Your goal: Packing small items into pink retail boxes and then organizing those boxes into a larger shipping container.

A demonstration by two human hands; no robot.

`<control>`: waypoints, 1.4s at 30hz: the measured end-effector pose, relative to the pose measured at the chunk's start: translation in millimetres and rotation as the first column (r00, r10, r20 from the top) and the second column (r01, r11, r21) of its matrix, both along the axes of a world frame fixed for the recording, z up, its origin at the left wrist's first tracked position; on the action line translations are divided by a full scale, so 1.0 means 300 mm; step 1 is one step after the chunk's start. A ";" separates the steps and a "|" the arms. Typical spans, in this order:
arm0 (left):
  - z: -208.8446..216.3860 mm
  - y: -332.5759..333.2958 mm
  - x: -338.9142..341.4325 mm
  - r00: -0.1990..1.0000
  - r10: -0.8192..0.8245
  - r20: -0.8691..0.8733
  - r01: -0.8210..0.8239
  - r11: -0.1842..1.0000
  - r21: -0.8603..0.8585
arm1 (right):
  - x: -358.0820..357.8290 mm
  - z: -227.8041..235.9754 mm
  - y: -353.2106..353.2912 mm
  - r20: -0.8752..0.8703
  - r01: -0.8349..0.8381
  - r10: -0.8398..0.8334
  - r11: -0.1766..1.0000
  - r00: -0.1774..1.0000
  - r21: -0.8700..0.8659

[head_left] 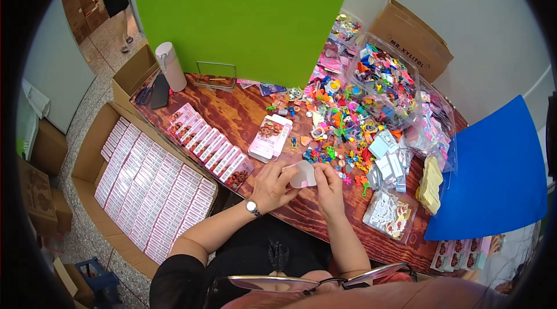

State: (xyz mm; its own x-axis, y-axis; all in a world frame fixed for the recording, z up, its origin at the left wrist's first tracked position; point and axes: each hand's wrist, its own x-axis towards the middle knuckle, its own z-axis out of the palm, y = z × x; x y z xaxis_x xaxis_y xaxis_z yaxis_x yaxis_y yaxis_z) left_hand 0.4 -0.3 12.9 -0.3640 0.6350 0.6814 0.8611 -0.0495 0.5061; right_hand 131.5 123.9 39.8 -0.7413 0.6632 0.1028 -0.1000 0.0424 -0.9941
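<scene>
Between my two hands is a thin white card, bent into a curve, with a bit of pink at its lower corner. My left hand, with a watch on the wrist, is closed on the card's left side. Pinched fingers of my right hand grip its right side. Just beyond my hands, a pink and white small carton lies on the table. To the right of it spreads a heap of small colourful plastic toys. A row of packed pink cartons stands left of my hands.
Left of the wood-patterned table sits a large cardboard box filled with rows of cartons. At right are a clear bin of trinkets, a tray of white pieces and a blue sheet. A pink flask stands far left.
</scene>
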 end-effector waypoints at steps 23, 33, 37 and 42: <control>-0.003 -0.017 0.000 0.993 0.062 -0.100 -0.079 0.982 -0.173 | 0.001 0.040 -0.056 0.052 -0.004 -0.058 0.627 0.997 0.779; -0.008 -0.024 0.025 0.987 0.087 -0.134 -0.119 0.959 -0.255 | 0.027 -0.021 -0.127 0.036 0.060 -0.135 0.647 0.990 0.760; -0.011 -0.010 0.032 0.982 0.083 -0.169 -0.135 0.936 -0.325 | 0.014 -0.031 -0.152 0.015 0.124 -0.197 0.675 0.980 0.728; 0.039 -0.004 0.020 0.990 -0.128 -0.053 0.108 0.952 -0.285 | 0.044 -0.102 -0.047 0.109 0.094 -0.174 0.853 0.979 0.514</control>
State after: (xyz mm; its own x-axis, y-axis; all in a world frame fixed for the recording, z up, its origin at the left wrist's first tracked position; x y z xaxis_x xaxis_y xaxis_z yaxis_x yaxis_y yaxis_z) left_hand 6.2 -1.6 24.6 -0.2322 0.8399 0.4906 0.8917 -0.0178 0.4524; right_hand 144.8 109.9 9.1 -0.6817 0.6439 0.3473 0.0879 0.5433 -0.8349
